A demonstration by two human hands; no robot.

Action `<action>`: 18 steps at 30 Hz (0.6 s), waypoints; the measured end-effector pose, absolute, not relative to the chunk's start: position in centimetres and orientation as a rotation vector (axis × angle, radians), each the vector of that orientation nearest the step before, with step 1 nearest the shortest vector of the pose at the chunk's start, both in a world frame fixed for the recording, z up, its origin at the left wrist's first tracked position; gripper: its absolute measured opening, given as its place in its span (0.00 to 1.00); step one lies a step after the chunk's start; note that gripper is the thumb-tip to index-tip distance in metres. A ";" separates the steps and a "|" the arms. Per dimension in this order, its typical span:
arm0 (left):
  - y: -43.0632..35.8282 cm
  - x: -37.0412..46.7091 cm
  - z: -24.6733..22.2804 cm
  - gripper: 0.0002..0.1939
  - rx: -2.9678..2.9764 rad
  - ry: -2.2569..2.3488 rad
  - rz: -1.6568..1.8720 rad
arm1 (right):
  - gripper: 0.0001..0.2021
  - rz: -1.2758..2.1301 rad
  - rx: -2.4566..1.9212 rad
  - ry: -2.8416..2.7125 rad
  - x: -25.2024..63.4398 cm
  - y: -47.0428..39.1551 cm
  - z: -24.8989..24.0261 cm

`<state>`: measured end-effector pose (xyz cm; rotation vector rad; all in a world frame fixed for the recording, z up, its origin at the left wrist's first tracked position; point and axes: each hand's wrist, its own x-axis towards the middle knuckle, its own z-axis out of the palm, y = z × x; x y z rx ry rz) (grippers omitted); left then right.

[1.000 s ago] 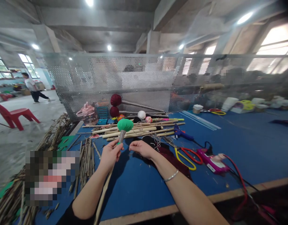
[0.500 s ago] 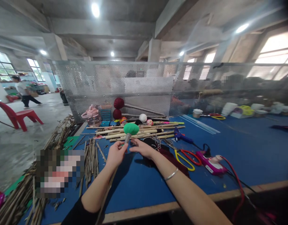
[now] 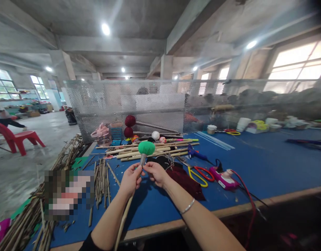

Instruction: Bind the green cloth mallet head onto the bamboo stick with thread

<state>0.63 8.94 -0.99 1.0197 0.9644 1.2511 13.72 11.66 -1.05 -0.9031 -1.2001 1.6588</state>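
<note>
A mallet point(image 3: 146, 148) with a round green head stands tilted in front of me, a grey wrapping round its neck and a long wooden stick running down toward the table's front edge. My left hand point(image 3: 130, 177) is closed round the stick just below the grey neck. From the other side, my right hand point(image 3: 155, 172) has its fingers pinched together against the lower end of the wrapping. Whether a loose end of it lies between those fingertips is too small to tell. Dark red cloth point(image 3: 185, 183) lies on the table just right of my right hand.
Wooden sticks point(image 3: 101, 181) lie at left, more behind the mallet. Dark red mallets point(image 3: 130, 121) rest against the perforated metal screen point(image 3: 160, 104). At right are scissors point(image 3: 199, 176), a blue glue gun point(image 3: 197, 153) and a magenta power strip point(image 3: 224, 179) with cords.
My right hand has come in from open, spread fingers to a pinch at the mallet's neck. My left hand stays on the stick. The view has shifted, and a person at far left has walked leftward.
</note>
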 end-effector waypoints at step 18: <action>13.2 0.1 -1.5 0.18 1.651 1.515 1.078 | 0.17 1.648 -0.989 -1.337 14.2 17.3 -2.2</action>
